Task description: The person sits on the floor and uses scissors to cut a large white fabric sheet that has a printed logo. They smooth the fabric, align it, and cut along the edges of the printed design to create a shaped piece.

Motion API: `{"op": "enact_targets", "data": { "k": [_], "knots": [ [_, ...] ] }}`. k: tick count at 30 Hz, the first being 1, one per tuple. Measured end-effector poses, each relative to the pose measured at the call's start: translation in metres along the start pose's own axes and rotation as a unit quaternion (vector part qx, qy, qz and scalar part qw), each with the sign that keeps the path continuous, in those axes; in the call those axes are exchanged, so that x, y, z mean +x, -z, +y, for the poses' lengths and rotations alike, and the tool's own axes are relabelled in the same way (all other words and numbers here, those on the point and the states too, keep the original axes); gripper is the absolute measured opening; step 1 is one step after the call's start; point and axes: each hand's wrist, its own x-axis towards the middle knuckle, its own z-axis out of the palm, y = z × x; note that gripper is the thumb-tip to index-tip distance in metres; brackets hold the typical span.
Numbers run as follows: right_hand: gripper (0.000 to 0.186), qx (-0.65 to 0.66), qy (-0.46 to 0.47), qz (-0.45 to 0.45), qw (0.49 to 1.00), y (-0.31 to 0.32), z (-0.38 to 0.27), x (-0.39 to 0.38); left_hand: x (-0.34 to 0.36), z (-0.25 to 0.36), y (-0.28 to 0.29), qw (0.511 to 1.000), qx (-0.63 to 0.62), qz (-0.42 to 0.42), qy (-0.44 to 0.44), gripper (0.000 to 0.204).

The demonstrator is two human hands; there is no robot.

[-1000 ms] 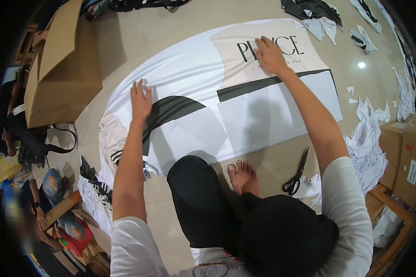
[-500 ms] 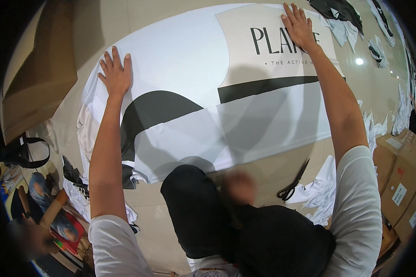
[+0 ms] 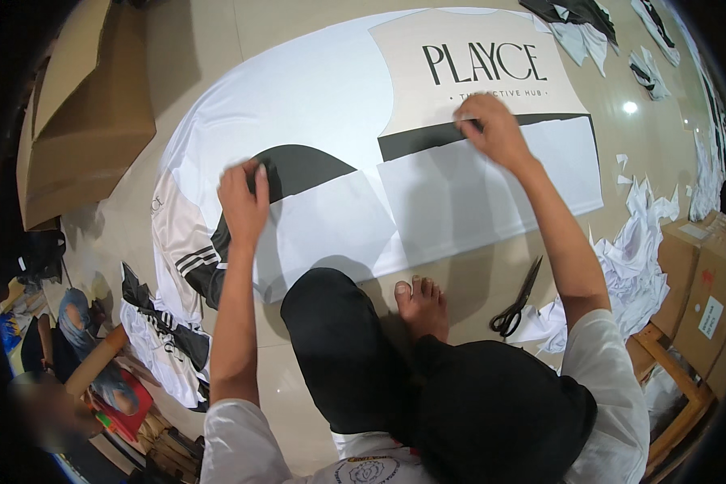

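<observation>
A large white printed fabric sheet (image 3: 298,81) lies spread on the floor, with dark grey shapes and a cream panel (image 3: 484,36) bearing dark lettering. Its near part shows as a plain white strip (image 3: 492,169). My left hand (image 3: 244,203) is over the dark arc (image 3: 306,169) left of the middle, its fingers loosely bent and thumb apart. Above the dark band under the lettering, my right hand (image 3: 496,133) is slightly blurred, fingers curved, with nothing visible in it. Whether either hand touches the cloth is unclear.
Black-handled scissors (image 3: 516,302) lie right of my bare foot (image 3: 422,306). White scraps (image 3: 633,250) heap at the right beside cardboard boxes (image 3: 698,306). An open carton (image 3: 89,121) stands far left. Another person (image 3: 73,387) is at the lower left, near a striped cloth pile (image 3: 165,335).
Both hands have left the sheet's far part, where they lay flat and spread, and come nearer to me. Their fingers are now bent. The view has shifted slightly.
</observation>
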Motion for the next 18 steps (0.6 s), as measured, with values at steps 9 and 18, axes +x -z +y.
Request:
{"op": "enact_targets", "data": {
  "k": [9,18],
  "knots": [
    [0.011,0.017,-0.034,-0.082,0.996,-0.004,-0.019,-0.037,-0.074,0.006,0.015,0.994,0.046,-0.1,-0.015,0.024],
    [0.005,0.01,-0.035,-0.028,0.999,0.001,-0.026,-0.047,-0.059,-0.003,0.009,0.993,0.006,-0.118,-0.003,0.018]
  ]
}}
